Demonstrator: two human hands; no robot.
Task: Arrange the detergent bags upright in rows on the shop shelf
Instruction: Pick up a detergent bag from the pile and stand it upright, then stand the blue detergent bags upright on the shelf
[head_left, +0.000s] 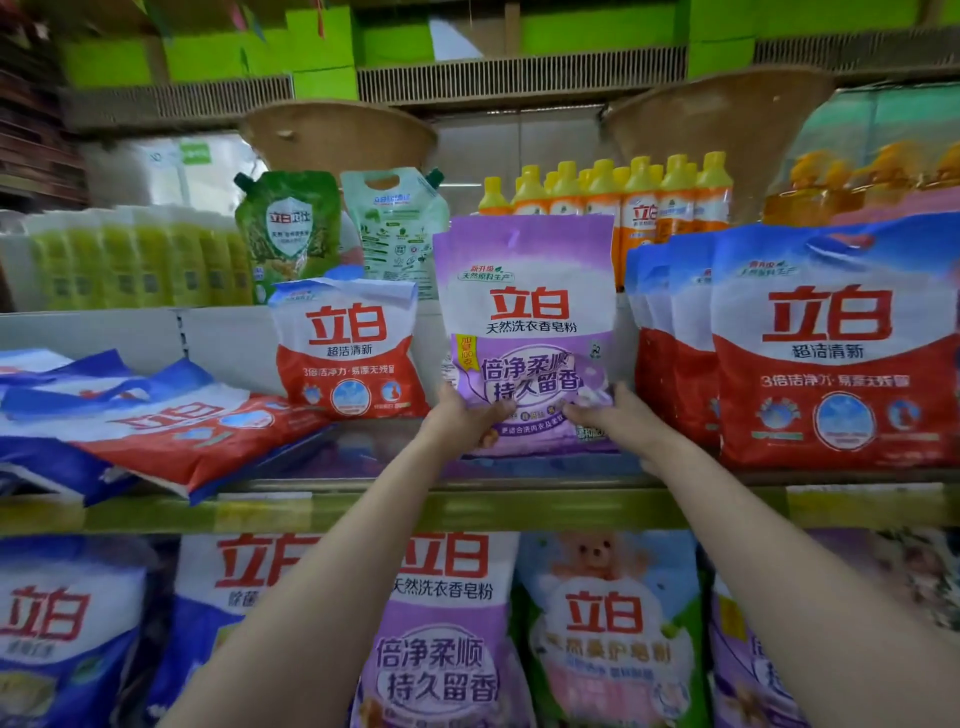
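The left hand (464, 415) and right hand (618, 415) are pinching the purple detergent bag (527, 322), holding it upright. It is standing on the shelf (519, 486), between red bags (831, 348).

Base of upright purple-and-white plastic detergent bag (527, 332) hidden behind both hands; lower-shelf bags cut by bottom edge.

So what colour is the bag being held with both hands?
Purple and white with red lettering: the held bag, clearest in the head view.
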